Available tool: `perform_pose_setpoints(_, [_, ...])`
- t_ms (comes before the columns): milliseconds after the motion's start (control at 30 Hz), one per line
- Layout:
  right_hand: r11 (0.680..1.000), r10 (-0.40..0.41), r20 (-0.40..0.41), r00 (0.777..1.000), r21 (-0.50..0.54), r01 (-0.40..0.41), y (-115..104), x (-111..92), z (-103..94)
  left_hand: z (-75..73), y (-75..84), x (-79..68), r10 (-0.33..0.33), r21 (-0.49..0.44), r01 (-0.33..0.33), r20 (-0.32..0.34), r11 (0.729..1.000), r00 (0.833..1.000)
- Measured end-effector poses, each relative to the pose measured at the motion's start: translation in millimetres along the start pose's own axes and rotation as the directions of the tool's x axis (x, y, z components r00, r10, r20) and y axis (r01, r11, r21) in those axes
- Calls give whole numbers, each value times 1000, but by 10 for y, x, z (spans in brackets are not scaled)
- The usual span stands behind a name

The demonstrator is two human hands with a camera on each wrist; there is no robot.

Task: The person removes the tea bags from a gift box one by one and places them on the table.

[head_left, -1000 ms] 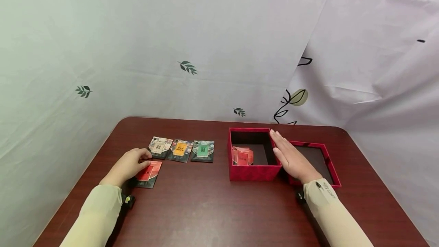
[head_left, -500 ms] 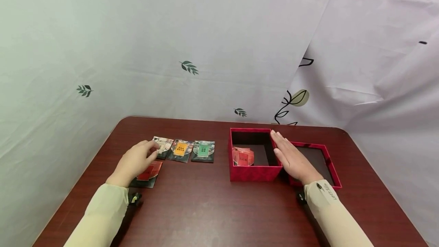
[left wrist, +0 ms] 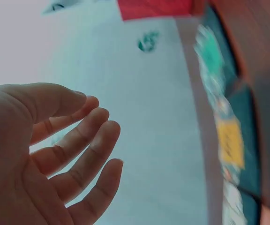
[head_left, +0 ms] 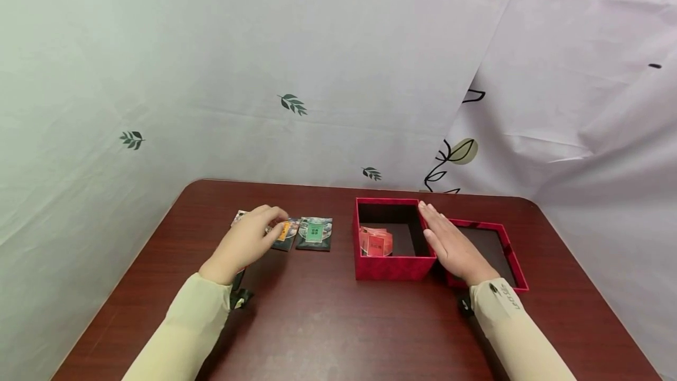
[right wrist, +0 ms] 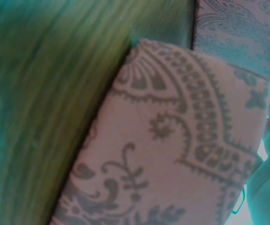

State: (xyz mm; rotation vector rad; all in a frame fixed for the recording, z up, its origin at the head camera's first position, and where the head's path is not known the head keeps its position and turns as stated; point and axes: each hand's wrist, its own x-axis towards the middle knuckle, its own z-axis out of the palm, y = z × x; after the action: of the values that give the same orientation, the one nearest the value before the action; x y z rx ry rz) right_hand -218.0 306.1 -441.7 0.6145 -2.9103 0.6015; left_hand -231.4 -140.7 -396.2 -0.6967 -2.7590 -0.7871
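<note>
Our left hand (head_left: 248, 240) has moved rightward and now hovers, with loose fingers and grasping nothing, above the flat square paper-like sachet with yellow label (head_left: 284, 231), toward the far left corner of the brown wooden bench (head_left: 338, 322); so, we judge, we carry no sachet at this moment. Our right hand (head_left: 452, 247) stays straight-fingered along the right rim of the open red cardboard box (head_left: 394, 268), near the far edge, where small red sachets (head_left: 376, 244) lie inside

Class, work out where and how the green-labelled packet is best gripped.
Probably pinch the green-labelled packet by its near edge, coming from the person's side: it lies flat on the table with that edge free, while the orange-labelled packet sits close along its left.
</note>
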Motion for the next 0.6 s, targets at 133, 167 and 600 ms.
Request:
perform_pose_setpoints(133, [1000,-6,-2,1000,-2,6,14,-3,10,15,222,116,54,-54,-55,-2,997,999])
perform_pose_setpoints(167, [1000,-8,-4,1000,-1,8,17,-5,12,17,278,146,65,-69,-65,0,996,998])
perform_pose_setpoints(600, [999,-31,-16,999,11,31,33,-1,10,194,874,574,203,-139,-195,51,971,978])
